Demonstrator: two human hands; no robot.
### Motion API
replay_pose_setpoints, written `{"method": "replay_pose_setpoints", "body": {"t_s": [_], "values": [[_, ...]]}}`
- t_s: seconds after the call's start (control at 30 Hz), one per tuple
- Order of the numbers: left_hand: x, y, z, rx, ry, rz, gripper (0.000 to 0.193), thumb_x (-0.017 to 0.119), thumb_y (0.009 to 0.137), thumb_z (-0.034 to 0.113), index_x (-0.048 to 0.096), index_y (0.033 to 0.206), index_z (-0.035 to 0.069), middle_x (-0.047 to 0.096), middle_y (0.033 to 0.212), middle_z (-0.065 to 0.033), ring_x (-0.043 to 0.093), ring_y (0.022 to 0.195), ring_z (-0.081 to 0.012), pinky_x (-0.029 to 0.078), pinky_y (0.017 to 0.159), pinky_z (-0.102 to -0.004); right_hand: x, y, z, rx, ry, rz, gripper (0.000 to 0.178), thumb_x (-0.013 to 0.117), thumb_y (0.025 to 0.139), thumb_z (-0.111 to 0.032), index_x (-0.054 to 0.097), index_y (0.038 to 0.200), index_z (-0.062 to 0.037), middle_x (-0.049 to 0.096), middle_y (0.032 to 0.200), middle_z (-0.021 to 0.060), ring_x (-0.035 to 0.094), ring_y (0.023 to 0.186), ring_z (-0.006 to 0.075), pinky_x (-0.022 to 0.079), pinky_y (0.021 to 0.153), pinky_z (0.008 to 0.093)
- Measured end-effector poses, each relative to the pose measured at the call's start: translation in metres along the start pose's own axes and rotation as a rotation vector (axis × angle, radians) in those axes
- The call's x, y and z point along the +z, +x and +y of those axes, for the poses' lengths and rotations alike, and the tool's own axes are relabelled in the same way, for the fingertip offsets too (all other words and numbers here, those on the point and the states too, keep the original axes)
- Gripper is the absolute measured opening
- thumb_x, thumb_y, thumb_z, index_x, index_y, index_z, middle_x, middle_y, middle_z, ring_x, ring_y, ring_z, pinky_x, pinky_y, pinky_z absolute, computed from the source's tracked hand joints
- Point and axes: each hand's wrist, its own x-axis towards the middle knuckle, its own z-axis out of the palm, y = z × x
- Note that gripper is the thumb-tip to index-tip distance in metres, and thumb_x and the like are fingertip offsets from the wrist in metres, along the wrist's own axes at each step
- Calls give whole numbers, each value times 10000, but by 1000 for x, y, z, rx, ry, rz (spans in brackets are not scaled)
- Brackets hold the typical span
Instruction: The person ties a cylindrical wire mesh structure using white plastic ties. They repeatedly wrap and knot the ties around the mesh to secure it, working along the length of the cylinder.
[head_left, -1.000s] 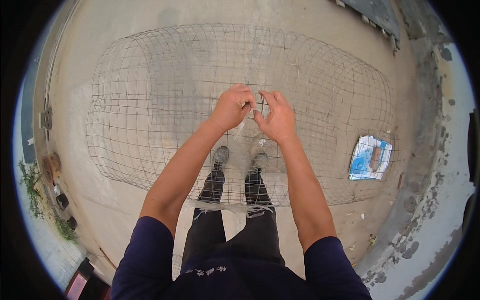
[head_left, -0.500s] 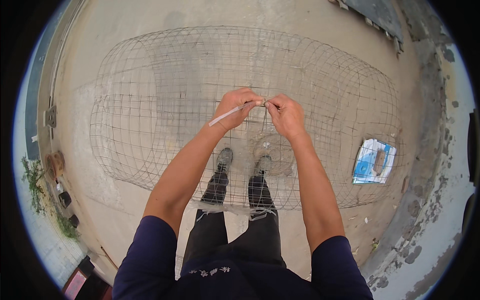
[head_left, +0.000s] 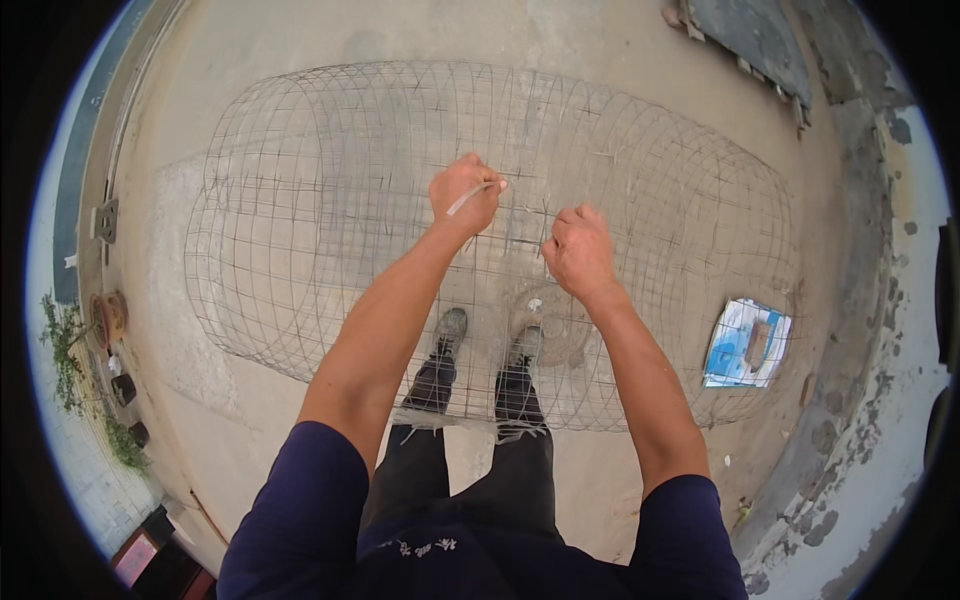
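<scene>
A large wire mesh cage (head_left: 270,255), rounded at both ends, lies in front of my legs. My left hand (head_left: 466,195) is closed above its middle, pinching a thin pale strip (head_left: 467,197) whose loose end lies over the back of the hand. To the right and a little nearer, my right hand (head_left: 580,250) is also closed over the mesh, thumb against the fingers. What it grips, if anything, is hidden. The two hands are apart. Several pale ties hang on the cage's near edge, by my knees.
Blue and white printed sheets (head_left: 735,350) with a brown block (head_left: 758,345) on them show through the cage's right end. A peeling wall (head_left: 850,480) runs along the right. Potted plants (head_left: 110,315) stand at the left, and a dark panel (head_left: 755,40) lies far right.
My hands, which were together at the strip, have moved apart. The left went up and left with the strip; the right moved slightly down and right.
</scene>
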Motion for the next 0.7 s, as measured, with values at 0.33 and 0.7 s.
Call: {"method": "replay_pose_setpoints", "body": {"t_s": [0.33, 0.7], "values": [[4, 5, 1, 2, -625, -483, 123, 700, 1006, 138, 723, 949, 32, 716, 851, -12, 615, 773, -94, 510, 701, -279, -12, -1, -15, 21, 184, 320, 54, 749, 812, -62, 730, 863, -71, 717, 1028, 18, 666, 866, 259, 540, 731, 385], [9, 14, 6, 406, -267, -518, 138, 708, 982, 111, 731, 910, -5, 707, 824, -39, 606, 756, -109, 501, 663, -307, 7, 34, -5, 278, 237, 186, 139, 716, 930, -203, 699, 974, -72, 755, 971, 107, 707, 734, 338, 555, 682, 479]]}}
